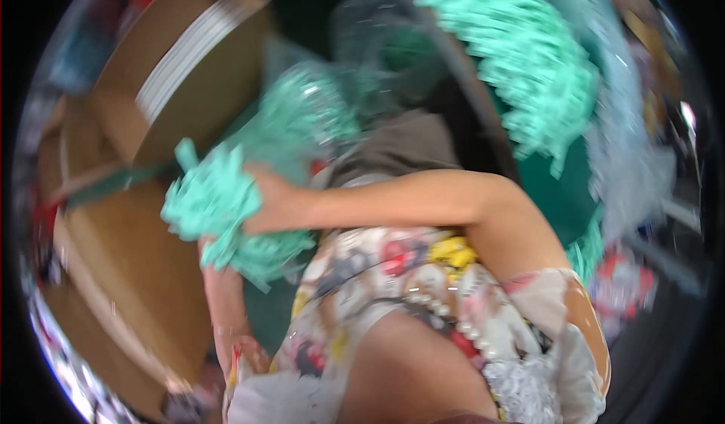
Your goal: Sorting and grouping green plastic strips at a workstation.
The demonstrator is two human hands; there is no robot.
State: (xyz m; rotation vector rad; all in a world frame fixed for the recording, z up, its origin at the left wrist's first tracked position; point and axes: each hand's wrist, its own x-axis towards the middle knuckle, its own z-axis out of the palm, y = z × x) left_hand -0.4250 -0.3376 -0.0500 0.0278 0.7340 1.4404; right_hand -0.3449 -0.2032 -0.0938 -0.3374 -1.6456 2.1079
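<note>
A loose bundle of mint-green strips (208, 194) is held up at the left, its ends fanning out and drooping. My right arm reaches across my body, and my right hand (281, 199) is closed on the bundle's right side. From below, my left forearm comes up to the same bundle. Only the edge of my left hand (208, 252) shows under the strips, and its fingers are hidden. Just beyond my hands lies a clear plastic bag (310, 111) with more mint-green strips in it. The picture is smeared by motion.
An open cardboard box (200, 84) stands at the far left, with a larger cardboard surface (136, 273) nearer. A big heap of mint-green strips (521, 61) lies at the far right on a dark green surface (555, 205). Crumpled clear plastic (630, 167) hangs beside it.
</note>
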